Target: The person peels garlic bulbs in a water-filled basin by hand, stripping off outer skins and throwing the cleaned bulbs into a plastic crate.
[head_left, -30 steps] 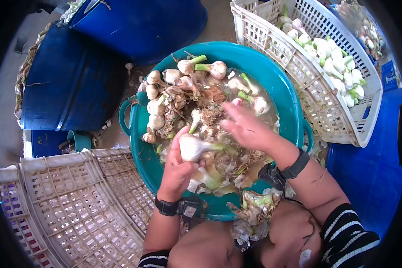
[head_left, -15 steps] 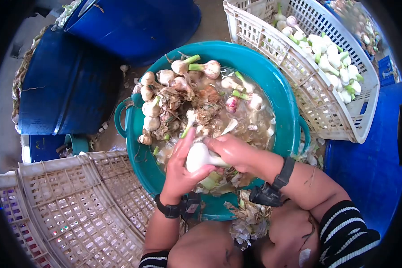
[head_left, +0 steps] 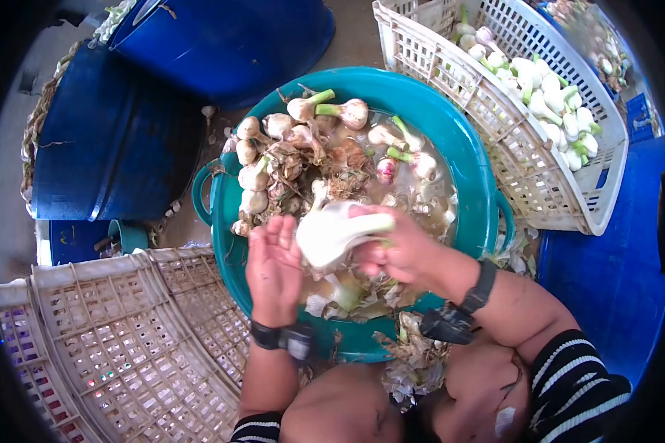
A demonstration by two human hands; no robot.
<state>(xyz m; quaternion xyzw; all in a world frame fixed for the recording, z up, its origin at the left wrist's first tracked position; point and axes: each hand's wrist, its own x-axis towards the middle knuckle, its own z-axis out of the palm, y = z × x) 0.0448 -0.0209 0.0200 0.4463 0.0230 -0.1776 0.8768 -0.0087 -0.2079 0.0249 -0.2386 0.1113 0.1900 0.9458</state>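
My right hand (head_left: 391, 247) is closed on a white garlic bulb (head_left: 325, 235) with a thick pale stem, blurred by motion, above the tub. Just left of the bulb, my left hand (head_left: 275, 269) is open, palm up with its fingers apart, over the tub's near left side. Below both is a teal tub (head_left: 469, 170) of murky water with loose peels floating in it. Unpeeled garlic bulbs (head_left: 255, 177) and a brown clump of roots (head_left: 347, 170) lie at its left and middle.
A white crate (head_left: 480, 111) at the upper right holds clean garlic bulbs (head_left: 550, 92). An off-white crate (head_left: 118, 332) stands at the lower left. Blue barrels (head_left: 111, 140) are at the upper left. Peels (head_left: 414, 354) lie by the tub's near edge.
The white bulb has passed from my left hand to my right hand. My left hand has opened and moved slightly left. My right hand came in from the right and closed on the bulb.
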